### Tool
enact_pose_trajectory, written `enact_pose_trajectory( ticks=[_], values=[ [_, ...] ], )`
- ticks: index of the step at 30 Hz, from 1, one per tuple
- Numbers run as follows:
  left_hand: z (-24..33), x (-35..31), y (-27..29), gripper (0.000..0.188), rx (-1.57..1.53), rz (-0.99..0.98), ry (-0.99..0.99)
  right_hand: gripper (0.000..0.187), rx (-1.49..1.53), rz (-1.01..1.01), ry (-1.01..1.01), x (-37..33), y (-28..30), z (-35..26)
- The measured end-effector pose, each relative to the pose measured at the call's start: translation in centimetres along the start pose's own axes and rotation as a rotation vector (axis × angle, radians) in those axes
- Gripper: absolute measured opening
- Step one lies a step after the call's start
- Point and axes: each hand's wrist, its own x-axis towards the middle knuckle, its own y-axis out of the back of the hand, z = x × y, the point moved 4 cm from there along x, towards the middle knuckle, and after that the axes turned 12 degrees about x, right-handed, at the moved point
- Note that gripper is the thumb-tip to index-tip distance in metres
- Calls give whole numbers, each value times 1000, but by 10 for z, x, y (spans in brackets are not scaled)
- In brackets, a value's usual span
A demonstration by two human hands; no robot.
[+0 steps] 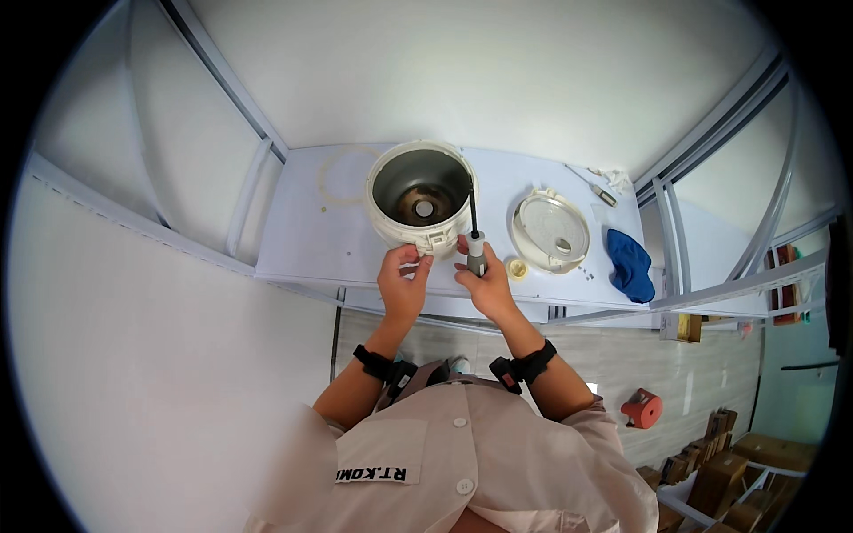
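Observation:
An open white rice cooker body (380, 217) stands on the white table, its grey inside bare down to a brown-stained bottom with a round centre piece. My left hand (404, 277) has its fingers closed on the front edge, beside the latch part (435, 242). In my right hand (490, 289) is a screwdriver (476, 240) with a grey and white handle, held upright with its dark shaft pointing away over the cooker's right rim. My right fingertips are close to the cooker's front; whether they touch it I cannot tell.
Right of the cooker lies its detached round lid (553, 229), with a small yellowish cup (517, 269) near it. Farther right are a second screwdriver (604, 195), a blue cloth (630, 266) and several small bits. White frame bars flank the table (298, 226). A red stool (642, 409) stands on the floor.

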Motion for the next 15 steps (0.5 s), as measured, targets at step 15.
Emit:
enact_pose_trajectory(
  ticks=[15],
  values=[
    [0,1,-1,27,96,-5,-75,35,-95,76,92,12,5,9]
  ],
)
